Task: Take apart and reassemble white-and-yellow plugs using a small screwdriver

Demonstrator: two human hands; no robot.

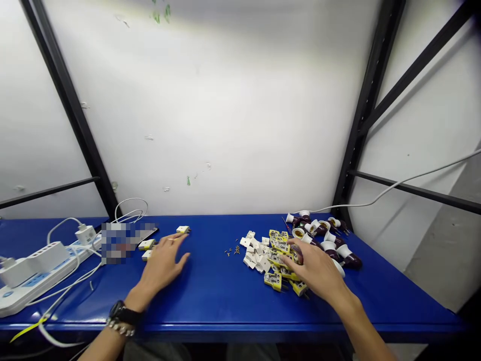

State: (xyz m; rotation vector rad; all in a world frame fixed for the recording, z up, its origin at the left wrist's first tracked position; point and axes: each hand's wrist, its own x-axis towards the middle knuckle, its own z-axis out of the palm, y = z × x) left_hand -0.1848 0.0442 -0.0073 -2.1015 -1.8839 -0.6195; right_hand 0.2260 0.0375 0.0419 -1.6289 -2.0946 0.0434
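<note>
My left hand (163,263) is over the left part of the blue table, its thumb and fingers apart. Just beyond its fingertips lies a white and yellow plug (183,229). Two more such plugs, one of them a closed plug (146,244), lie beside its knuckles, partly covered. My right hand (315,268) reaches over a pile of yellow plug halves (273,281) with metal pins, thumb and index finger apart. Its other fingers are partly hidden, and something dark purple shows beneath them. Left of that pile are white plug covers (257,255) and several small brass screws (237,249).
Purple and white lamp holders (330,248) are heaped at the right. At the left stand a white power strip (41,273) with chargers, loose white cables (63,293) and a blurred-out flat object (124,243). Black shelf posts (355,130) and a white wall (225,110) bound the blue table (214,296).
</note>
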